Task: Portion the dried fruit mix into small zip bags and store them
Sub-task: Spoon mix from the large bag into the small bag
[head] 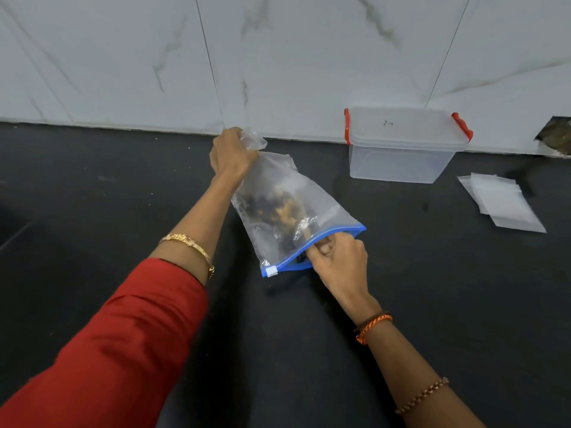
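While the left hand [232, 154] grips the big fruit bag [289, 208] by its bottom, right hand [336, 257] fingers clench something inside its mouth. Small zip bags [502, 200] lie unfilled on the counter [92, 186]; box [401, 145] looks empty: portioning barely begun.

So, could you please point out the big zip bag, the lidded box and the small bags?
Zip bag [321, 211]: head view, clear side wall.
Box [398, 162]: head view, front wall.
Small bags [502, 202]: head view, top bag.
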A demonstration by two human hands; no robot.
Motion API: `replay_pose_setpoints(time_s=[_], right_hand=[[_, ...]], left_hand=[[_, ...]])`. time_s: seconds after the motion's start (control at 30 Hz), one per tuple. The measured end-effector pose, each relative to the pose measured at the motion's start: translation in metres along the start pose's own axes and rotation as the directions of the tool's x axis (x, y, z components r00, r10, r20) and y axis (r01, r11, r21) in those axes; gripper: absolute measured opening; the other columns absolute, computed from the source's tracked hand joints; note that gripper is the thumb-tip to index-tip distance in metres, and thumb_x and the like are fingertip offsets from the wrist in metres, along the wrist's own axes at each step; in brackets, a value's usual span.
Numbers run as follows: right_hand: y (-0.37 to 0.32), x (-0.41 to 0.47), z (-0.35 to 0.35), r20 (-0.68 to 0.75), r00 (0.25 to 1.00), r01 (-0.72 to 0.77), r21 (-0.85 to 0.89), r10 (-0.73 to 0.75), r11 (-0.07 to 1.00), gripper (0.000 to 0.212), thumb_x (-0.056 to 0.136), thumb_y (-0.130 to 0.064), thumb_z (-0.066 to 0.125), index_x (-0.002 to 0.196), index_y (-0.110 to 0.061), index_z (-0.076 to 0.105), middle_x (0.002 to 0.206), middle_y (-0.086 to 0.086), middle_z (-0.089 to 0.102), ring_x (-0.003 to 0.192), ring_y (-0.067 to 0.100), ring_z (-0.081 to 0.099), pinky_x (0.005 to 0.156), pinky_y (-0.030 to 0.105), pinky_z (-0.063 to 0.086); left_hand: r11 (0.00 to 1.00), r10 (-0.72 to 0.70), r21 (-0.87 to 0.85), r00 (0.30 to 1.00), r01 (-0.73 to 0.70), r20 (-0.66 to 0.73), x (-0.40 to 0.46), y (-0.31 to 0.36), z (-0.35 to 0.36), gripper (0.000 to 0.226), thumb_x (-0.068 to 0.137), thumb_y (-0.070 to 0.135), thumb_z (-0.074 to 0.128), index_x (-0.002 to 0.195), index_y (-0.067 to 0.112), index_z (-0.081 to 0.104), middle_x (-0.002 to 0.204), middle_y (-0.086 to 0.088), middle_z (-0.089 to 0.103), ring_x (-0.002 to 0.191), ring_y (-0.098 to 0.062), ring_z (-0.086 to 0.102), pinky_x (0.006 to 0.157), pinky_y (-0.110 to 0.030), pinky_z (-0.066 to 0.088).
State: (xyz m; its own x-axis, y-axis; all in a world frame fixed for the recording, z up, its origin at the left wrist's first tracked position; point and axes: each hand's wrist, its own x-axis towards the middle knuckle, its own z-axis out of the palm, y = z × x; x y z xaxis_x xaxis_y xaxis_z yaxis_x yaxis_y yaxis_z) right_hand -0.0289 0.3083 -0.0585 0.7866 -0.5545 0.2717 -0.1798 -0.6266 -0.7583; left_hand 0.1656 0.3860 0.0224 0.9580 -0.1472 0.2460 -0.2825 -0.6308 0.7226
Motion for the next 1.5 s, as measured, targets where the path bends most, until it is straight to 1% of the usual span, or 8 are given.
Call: replay_pose_setpoints(time_s=[0.2,0.3,0.5,0.67,0.87,1.13,1.37,1.5], right_hand=[[-0.008,0.002,-0.009,-0.024,0.998,-0.052,0.083,0.054,0.995,0.049,0.077,-0.006,0.063,0.036,-0.023,0.041,0.032,-0.012,0.048,0.043,0.006,0.054,0.053,0.008,0.042],[-0.012,0.0,-0.012,-0.032,0.979,-0.189,0.238,0.202,0.953,0.024,0.077,-0.006,0.061,0.053,-0.004,0.059,0.049,0.008,0.062,0.051,0.024,0.062,0.06,0.037,0.057],[-0.019,-0.014,-0.023,-0.063,0.953,-0.26,0.329,0.295,0.908,0.03,0.078,-0.007,0.061,0.051,-0.018,0.055,0.051,0.0,0.059,0.049,0.017,0.059,0.056,0.033,0.054],[-0.014,-0.025,-0.041,-0.09,0.988,-0.113,0.144,0.127,0.983,0.019,0.085,-0.018,0.063,0.067,-0.011,0.063,0.049,-0.011,0.05,0.054,0.01,0.052,0.065,0.022,0.042],[-0.001,-0.043,-0.059,-0.089,0.996,0.02,0.028,-0.018,0.999,0.015,0.082,-0.015,0.062,0.071,-0.005,0.065,0.049,0.002,0.056,0.053,0.018,0.054,0.058,0.022,0.038],[-0.017,-0.049,-0.04,0.077,0.992,-0.113,0.255,0.097,0.96,0.022,0.076,-0.009,0.067,0.056,-0.015,0.061,0.044,-0.01,0.053,0.042,0.003,0.048,0.054,0.021,0.042],[-0.035,-0.048,-0.03,0.213,0.886,-0.454,0.581,0.412,0.676,0.019,0.083,-0.007,0.064,0.064,-0.006,0.062,0.052,0.002,0.052,0.039,0.004,0.043,0.036,0.012,0.035],[-0.032,-0.046,-0.041,0.246,0.853,-0.496,0.656,0.461,0.569,0.018,0.085,-0.007,0.064,0.067,-0.007,0.062,0.053,0.001,0.051,0.038,0.003,0.041,0.036,0.012,0.035]], left_hand=[[1.0,-0.004,-0.013,1.0,0.004,-0.002,-0.053,-0.015,-0.032,0.017,0.072,0.014,0.067,0.087,0.009,0.062,0.09,-0.012,0.067,0.09,-0.032,0.063,0.075,-0.038,0.052],[0.998,0.008,-0.06,0.996,-0.002,0.091,-0.098,-0.016,-0.05,0.036,0.065,0.023,0.074,0.098,0.011,0.067,0.092,-0.008,0.069,0.09,-0.027,0.064,0.08,-0.039,0.054],[0.998,0.05,0.017,0.973,-0.056,0.226,-0.174,-0.003,-0.038,0.07,0.051,0.041,0.087,0.112,0.015,0.063,0.104,-0.008,0.068,0.1,-0.027,0.062,0.081,-0.038,0.051],[0.98,0.056,0.188,0.997,-0.065,0.052,-0.189,-0.002,-0.019,0.05,0.074,0.023,0.07,0.12,0.018,0.054,0.106,-0.011,0.067,0.101,-0.035,0.058,0.072,-0.03,0.034],[0.98,-0.091,-0.189,0.985,0.063,-0.144,-0.195,-0.011,-0.02,0.046,0.071,0.015,0.07,0.116,0.017,0.061,0.1,-0.006,0.068,0.092,-0.022,0.06,0.075,-0.025,0.042],[0.934,-0.128,-0.35,0.981,0.069,-0.148,-0.194,-0.008,-0.019,0.036,0.07,0.012,0.074,0.106,0.011,0.064,0.086,0.001,0.063,0.092,-0.023,0.064,0.085,-0.035,0.052],[0.926,-0.113,-0.372,0.987,0.064,-0.112,-0.192,-0.009,-0.02,0.033,0.071,0.01,0.074,0.103,0.01,0.064,0.083,0.001,0.064,0.08,-0.016,0.06,0.075,-0.026,0.049],[0.917,-0.127,-0.393,0.986,0.075,-0.109,-0.19,-0.011,-0.024,0.034,0.069,0.009,0.076,0.1,0.011,0.063,0.076,0.01,0.059,0.073,-0.009,0.058,0.063,-0.013,0.047]])
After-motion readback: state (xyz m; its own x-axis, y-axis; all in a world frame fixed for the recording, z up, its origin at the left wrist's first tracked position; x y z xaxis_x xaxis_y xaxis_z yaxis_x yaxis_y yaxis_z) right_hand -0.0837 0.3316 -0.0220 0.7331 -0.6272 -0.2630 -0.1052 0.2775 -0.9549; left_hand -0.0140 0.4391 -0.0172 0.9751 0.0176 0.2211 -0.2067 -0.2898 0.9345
